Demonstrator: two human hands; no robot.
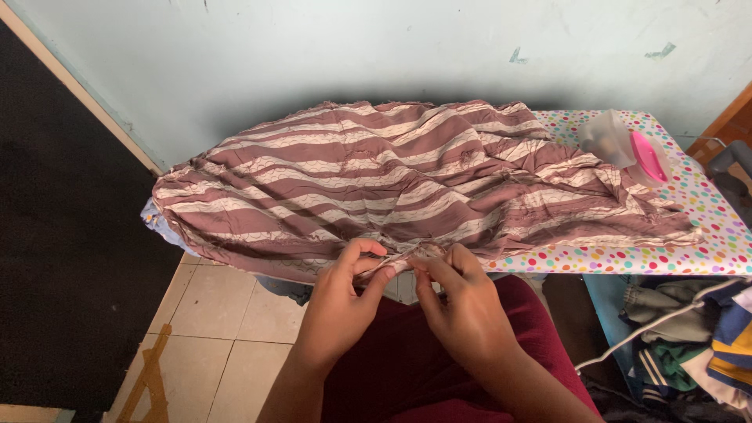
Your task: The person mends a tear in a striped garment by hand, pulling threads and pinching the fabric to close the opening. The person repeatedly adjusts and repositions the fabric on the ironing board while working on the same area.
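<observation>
I see no package, label, sign or screen anywhere in front of me.

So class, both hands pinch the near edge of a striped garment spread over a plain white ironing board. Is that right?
Not quite. The head view shows the ironing board covered in coloured polka dots, not plain white. The left hand and right hand do pinch the striped garment's near edge.
</observation>
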